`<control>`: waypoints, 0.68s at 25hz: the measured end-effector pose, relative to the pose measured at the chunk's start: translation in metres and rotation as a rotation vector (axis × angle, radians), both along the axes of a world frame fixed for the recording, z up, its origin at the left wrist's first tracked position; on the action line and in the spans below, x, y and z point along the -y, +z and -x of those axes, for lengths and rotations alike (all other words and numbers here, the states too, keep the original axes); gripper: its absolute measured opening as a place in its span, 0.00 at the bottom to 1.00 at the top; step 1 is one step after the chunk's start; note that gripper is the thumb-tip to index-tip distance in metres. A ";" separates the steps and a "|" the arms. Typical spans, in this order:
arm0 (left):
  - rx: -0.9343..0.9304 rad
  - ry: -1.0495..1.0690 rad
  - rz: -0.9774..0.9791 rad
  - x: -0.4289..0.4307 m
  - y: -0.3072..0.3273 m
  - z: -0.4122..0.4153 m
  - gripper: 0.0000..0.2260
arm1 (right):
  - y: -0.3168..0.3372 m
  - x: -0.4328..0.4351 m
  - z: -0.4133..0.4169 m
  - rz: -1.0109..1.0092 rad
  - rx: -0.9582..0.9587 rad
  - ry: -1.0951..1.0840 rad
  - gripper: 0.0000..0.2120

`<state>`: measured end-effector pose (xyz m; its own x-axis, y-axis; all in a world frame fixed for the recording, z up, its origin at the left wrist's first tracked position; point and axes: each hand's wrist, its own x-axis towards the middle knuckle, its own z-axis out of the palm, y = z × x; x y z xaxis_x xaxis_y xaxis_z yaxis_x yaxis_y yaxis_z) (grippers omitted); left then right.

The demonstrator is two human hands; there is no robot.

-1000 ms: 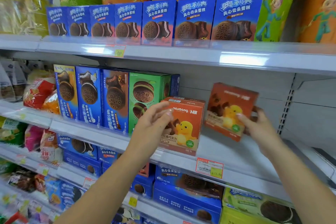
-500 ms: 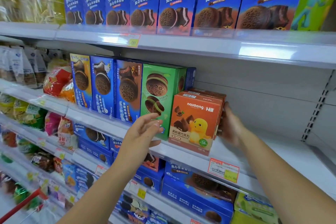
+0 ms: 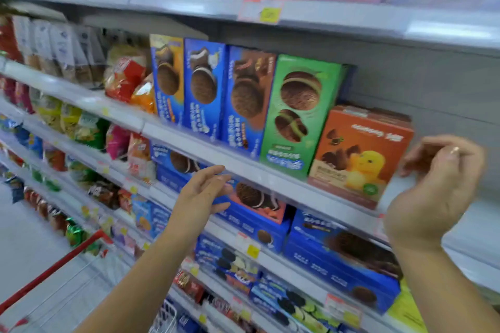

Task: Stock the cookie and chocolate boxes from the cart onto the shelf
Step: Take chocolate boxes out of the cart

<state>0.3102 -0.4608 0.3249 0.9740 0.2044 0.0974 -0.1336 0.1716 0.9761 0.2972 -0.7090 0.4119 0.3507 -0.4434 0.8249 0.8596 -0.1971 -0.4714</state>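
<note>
An orange chocolate box (image 3: 359,157) with a yellow duck stands upright on the middle shelf (image 3: 270,176), right of a green cookie box (image 3: 300,116) and blue cookie boxes (image 3: 204,92). A second orange box shows just behind it. My right hand (image 3: 435,192) hovers off the orange box's right side, fingers loosely curled, holding nothing. My left hand (image 3: 203,192) floats in front of the shelf edge, lower left of the boxes, fingers relaxed and empty. The red rim of the cart (image 3: 56,267) shows at lower left.
The shelf right of the orange boxes is bare. Blue cookie boxes (image 3: 338,257) fill the shelf below. A top shelf (image 3: 297,11) carries more blue boxes. Snack bags (image 3: 124,78) crowd the left. A white wire basket (image 3: 165,316) sits at the bottom.
My right hand has let go of the second orange box, now behind the first, and drawn back to the right. My left hand has dropped lower. The view has swung left and down.
</note>
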 end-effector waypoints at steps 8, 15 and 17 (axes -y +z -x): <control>-0.354 0.111 0.009 -0.210 -0.135 0.014 0.07 | -0.199 -0.232 -0.028 0.626 -0.807 0.454 0.06; -0.747 0.196 0.022 -0.336 -0.288 0.042 0.07 | -0.388 -0.366 -0.056 1.026 -1.408 0.522 0.07; -0.837 0.218 0.061 -0.349 -0.328 0.047 0.08 | -0.440 -0.391 -0.061 1.218 -1.540 0.548 0.12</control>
<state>0.2631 -0.1120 -0.0029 0.6593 0.3762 -0.6510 0.5885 0.2808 0.7582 0.3578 -0.3179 -0.0286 0.7845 0.3699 -0.4978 0.0258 -0.8214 -0.5697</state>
